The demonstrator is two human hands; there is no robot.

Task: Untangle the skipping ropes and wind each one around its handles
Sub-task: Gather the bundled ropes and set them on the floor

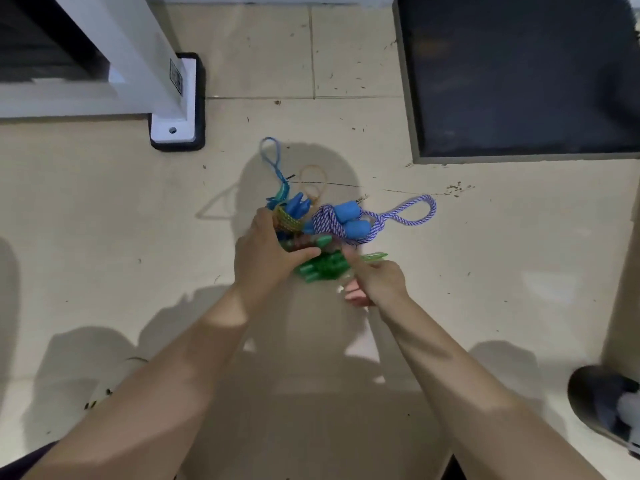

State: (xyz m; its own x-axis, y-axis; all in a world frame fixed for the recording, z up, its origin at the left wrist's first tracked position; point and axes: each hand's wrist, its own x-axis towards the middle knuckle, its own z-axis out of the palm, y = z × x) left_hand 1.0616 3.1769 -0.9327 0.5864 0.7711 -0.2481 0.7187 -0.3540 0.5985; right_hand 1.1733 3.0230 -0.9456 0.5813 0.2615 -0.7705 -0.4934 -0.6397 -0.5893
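A bundle of skipping ropes lies on the tiled floor in the head view. A purple-and-white braided rope (408, 211) is wound around two blue foam handles (349, 220), with a loop sticking out to the right. A thin blue rope (272, 157) and a thin orange rope (313, 176) loop away behind blue plastic handles (296, 206). Green handles (320, 270) with green rope sit nearest me. My left hand (268, 252) grips the bundle's left side, thumb across the green rope. My right hand (375, 280) pinches the green rope's end (375, 256).
A white post on a black base (178, 109) stands at the back left. A dark mat (519, 81) covers the floor at the back right. A dark slipper (606, 407) lies at the right edge near me.
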